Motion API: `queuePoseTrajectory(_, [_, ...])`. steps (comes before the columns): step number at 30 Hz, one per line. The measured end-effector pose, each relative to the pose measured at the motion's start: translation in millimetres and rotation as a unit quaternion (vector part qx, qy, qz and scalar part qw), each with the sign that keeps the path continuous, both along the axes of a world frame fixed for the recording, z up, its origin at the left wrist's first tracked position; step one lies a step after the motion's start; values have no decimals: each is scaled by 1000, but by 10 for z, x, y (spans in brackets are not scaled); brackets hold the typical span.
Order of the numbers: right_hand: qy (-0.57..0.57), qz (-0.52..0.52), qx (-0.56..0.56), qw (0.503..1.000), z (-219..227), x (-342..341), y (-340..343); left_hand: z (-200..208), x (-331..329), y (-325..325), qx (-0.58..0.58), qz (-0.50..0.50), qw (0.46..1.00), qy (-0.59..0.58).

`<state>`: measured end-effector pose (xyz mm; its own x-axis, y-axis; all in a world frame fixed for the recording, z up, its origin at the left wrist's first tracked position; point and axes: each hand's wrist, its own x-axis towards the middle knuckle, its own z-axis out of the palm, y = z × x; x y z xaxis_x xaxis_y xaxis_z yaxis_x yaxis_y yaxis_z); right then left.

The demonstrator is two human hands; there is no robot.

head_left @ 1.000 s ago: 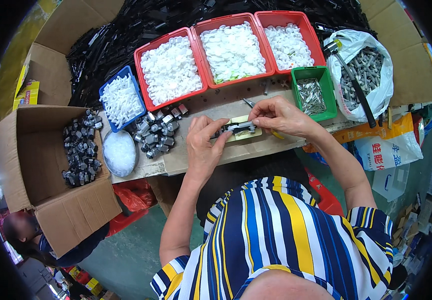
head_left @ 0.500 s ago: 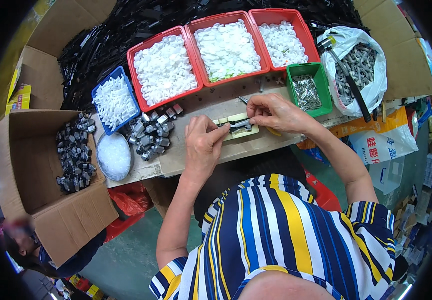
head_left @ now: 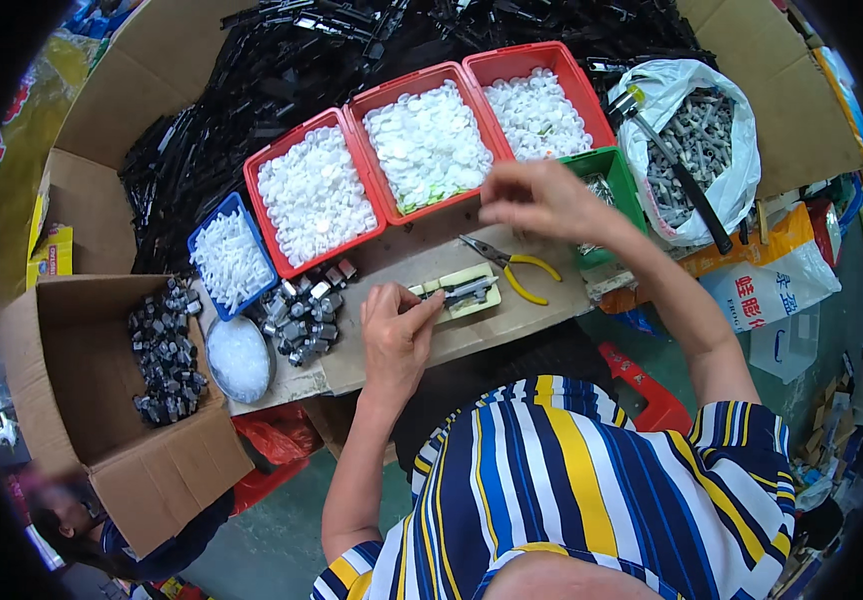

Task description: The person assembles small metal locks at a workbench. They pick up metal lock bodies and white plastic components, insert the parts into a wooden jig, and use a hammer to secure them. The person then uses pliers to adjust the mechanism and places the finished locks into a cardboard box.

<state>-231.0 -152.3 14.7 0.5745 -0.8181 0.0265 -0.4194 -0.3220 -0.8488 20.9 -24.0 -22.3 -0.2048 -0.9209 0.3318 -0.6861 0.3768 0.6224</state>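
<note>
My left hand [head_left: 399, 335] rests on the cardboard work surface [head_left: 512, 318], its fingers holding a small dark metal part [head_left: 464, 292] on a pale yellow block [head_left: 470, 298]. My right hand [head_left: 537, 200] is lifted over the green bin [head_left: 620, 178] of small metal pieces, fingers pinched together; whether anything is between them I cannot tell. Yellow-handled pliers [head_left: 512, 264] lie on the surface between the two hands, touched by neither.
Three red trays [head_left: 377, 205] and a blue bin [head_left: 207, 235] hold white plastic parts. Metal parts [head_left: 302, 315] are heaped by a round dish [head_left: 239, 358]. An open cardboard box [head_left: 82, 380] of dark parts stands left. A white bag [head_left: 697, 150] of parts sits right. Black pieces [head_left: 252, 90] are piled behind.
My right hand has left the yellow block and risen toward the green bin, leaving the pliers lying on the surface. My left hand stays on the part.
</note>
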Motion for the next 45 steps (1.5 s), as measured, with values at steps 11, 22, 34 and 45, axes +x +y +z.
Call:
queuePoseTrajectory(11, [288, -301, -315, 853, -172, -430, -2308, 58, 8, 36, 29, -5, 999, 32])
queuePoseTrajectory(22, [22, -325, -291, 900, 204, -467, -2127, 181, 24, 41, 12, 2, 999, 40])
queuePoseTrajectory(34, [-291, -22, 143, 946, 347, 335, -64, 475, -156, -242, 5, 89, 976, 199])
queuePoseTrajectory(45, [17, 79, -74, 994, 447, 250, 412, 278, 186, -136, -195, 9, 978, -74])
